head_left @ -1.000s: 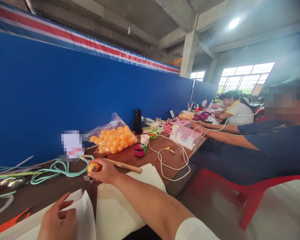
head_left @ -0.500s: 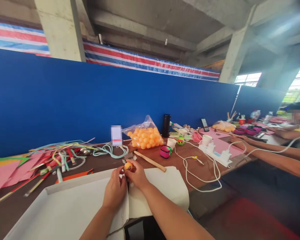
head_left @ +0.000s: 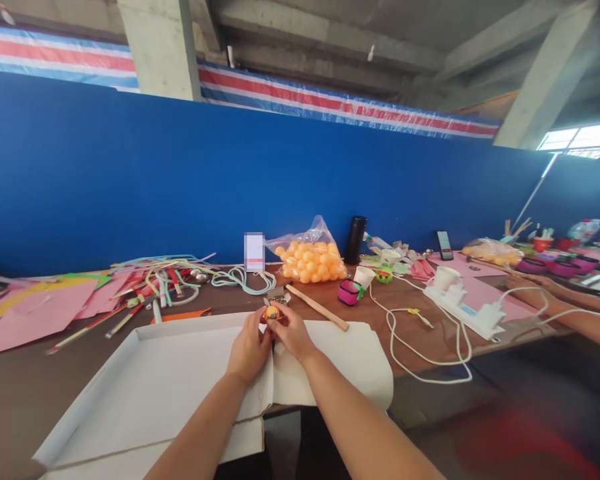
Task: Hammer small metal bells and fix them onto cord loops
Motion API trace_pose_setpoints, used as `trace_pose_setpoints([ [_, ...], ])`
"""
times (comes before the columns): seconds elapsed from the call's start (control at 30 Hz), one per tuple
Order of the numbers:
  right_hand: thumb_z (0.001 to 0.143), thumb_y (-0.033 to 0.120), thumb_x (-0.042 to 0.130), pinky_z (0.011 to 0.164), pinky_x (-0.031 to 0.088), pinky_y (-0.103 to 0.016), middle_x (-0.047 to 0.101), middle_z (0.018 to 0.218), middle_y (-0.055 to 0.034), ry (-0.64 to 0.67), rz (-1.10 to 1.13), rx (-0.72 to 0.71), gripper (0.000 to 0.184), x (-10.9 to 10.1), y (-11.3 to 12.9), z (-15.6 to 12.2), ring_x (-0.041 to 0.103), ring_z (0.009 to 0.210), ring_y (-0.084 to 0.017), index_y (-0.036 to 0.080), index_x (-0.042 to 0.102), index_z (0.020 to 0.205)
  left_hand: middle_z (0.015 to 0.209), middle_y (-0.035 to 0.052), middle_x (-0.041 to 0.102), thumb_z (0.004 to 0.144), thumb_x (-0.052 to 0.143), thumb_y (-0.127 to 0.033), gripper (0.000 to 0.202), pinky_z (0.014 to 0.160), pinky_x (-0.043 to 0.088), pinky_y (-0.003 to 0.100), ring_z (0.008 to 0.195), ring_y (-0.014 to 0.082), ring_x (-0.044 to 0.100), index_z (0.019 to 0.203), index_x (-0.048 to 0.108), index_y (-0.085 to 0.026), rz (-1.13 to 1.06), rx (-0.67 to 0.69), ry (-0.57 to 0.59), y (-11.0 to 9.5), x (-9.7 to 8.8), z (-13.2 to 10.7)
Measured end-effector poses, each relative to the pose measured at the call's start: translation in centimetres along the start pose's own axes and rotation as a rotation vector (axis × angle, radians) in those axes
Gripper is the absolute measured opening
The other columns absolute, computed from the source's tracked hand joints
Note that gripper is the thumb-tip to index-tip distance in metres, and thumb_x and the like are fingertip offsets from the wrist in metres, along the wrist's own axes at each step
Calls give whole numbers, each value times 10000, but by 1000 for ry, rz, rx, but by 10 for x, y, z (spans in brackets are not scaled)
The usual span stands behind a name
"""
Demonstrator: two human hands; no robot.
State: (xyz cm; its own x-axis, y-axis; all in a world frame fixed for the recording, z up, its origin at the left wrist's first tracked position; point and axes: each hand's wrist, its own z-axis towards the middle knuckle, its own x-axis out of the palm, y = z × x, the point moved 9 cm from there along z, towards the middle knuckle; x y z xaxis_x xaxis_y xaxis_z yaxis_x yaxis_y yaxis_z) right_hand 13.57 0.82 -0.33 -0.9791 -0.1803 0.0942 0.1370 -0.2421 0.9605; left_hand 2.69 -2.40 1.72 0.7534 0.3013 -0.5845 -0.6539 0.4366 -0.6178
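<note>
Between my two hands is a small orange ball with a dark mark on its near side, like those in the plastic bag. My left hand closes on it from the left, and my right hand pinches it from the right. Both hands are just above the white paper sheets at the table's front edge. Just beyond my fingertips lies a small card box with tiny metal bits. A wooden stick lies to the right of it.
A clear bag of orange balls stands behind, beside a black bottle. Cords and coloured paper spread at left. A white power strip with looping cables lies at right, near another person's arm.
The view has turned left and slightly down, so the table things appear further right. My hands stay together on the orange ball, which now shows its dark mark more squarely.
</note>
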Motion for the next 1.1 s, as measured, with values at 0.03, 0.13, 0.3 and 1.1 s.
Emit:
trace_pose_setpoints([
  [0.03,722,333,648,569,547,-278,661,1005,-49,-1,1,3,501,0,0,0,645,816,-210,224,540,1199,1107,90,544,807,436,-202,433,690,474,323,689,140,571,1239,403,-215,0,5,-4,-1,-1,0],
  [0.13,733,376,638,552,542,-267,660,1008,-54,-4,-4,6,474,-2,2,0,641,821,-213,216,559,1172,1086,83,546,810,436,-210,427,706,472,332,676,139,564,1236,410,-217,-7,9,-8,-2,-1,0],
  [0.3,738,367,634,605,539,-275,674,943,-42,11,-31,2,393,-1,10,-2,635,814,-203,201,597,1093,1061,65,541,818,446,-259,413,711,461,337,657,135,540,1230,422,-227,-28,-20,-1,-4,-1,0],
  [1.1,802,230,618,894,403,-502,555,1137,-161,-329,-1233,297,278,-118,33,34,505,1081,-313,123,596,1058,1092,93,556,835,435,-361,379,691,461,348,709,163,566,1177,439,-198,-115,-186,-51,13,-8,2],
])
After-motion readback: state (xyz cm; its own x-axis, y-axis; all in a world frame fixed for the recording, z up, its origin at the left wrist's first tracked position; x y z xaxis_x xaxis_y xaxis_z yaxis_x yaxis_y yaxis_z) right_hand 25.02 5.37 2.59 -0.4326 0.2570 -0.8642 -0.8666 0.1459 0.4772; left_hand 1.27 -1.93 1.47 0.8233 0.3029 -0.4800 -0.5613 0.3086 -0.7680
